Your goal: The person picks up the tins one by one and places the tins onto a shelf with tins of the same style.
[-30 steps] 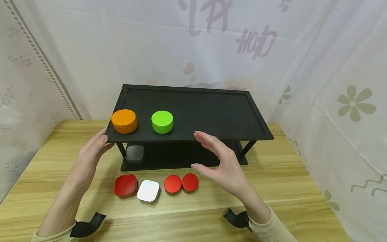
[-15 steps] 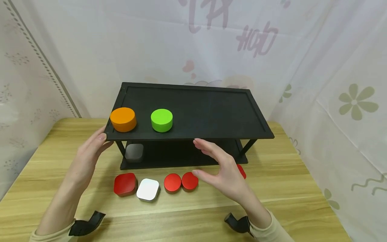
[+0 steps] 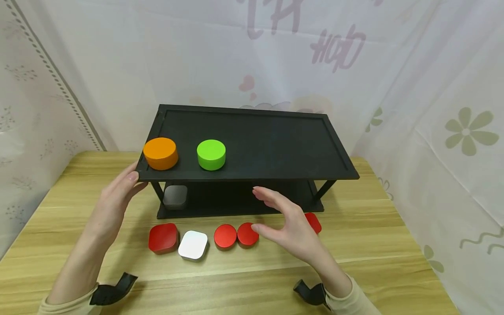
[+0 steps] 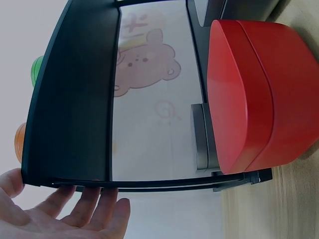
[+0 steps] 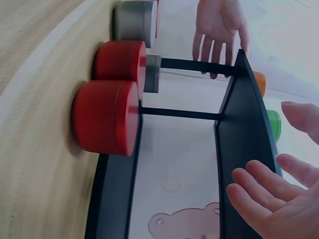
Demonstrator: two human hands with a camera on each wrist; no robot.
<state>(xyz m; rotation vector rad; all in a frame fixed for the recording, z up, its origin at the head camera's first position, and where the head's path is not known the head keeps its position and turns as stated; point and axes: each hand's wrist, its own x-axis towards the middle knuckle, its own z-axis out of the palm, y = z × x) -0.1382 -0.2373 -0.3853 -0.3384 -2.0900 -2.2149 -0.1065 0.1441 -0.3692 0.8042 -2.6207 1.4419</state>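
Observation:
In the head view a black two-tier shelf (image 3: 252, 144) stands on the table. My left hand (image 3: 118, 192) holds its front left corner, thumb at the top board's edge and fingers below along the side. My right hand (image 3: 289, 223) hovers before the shelf, thumb and fingers spread, holding nothing. On the top board sit an orange round tin (image 3: 160, 154) and a green round tin (image 3: 211, 155). A grey square tin (image 3: 175, 197) lies on the lower tier at left. Two red round tins (image 3: 225, 237) stand side by side near my right thumb.
A red square tin (image 3: 163, 238) and a white-topped square tin (image 3: 193, 246) stand in front of the shelf. Another red tin (image 3: 313, 222) shows partly behind my right hand. A printed cloth (image 3: 220, 57) hangs behind the wooden table (image 3: 220, 288).
My right hand has lowered slightly from the shelf's front edge, and a red tin behind it has come into view. My left hand stays at the corner. The head view has shifted a little.

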